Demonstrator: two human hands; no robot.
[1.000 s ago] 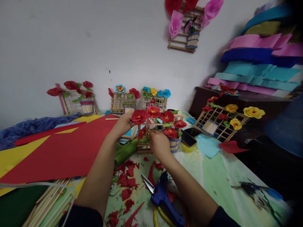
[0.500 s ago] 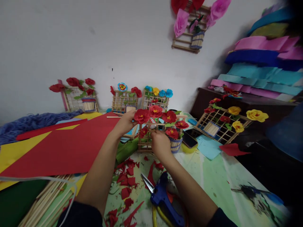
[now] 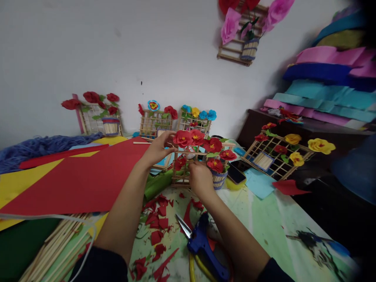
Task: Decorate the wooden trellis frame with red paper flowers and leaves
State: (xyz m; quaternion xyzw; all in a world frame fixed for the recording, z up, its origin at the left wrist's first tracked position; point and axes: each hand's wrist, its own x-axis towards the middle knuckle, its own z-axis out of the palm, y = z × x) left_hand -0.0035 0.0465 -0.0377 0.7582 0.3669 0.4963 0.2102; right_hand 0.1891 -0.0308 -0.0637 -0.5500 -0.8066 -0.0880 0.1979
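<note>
Perhaps a hard push could tip our lattice (image 3: 200,153) — left hand (image 3: 157,150) has fingers apart, the grip of right hand (image 3: 202,180) we cannot tell

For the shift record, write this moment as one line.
left hand: open beside red flower | right hand: at wooden lattice, grip hidden | scissors: lying on table near red scraps

Craft workshop: artificial flowers (image 3: 213,145), scissors (image 3: 202,246)
</note>
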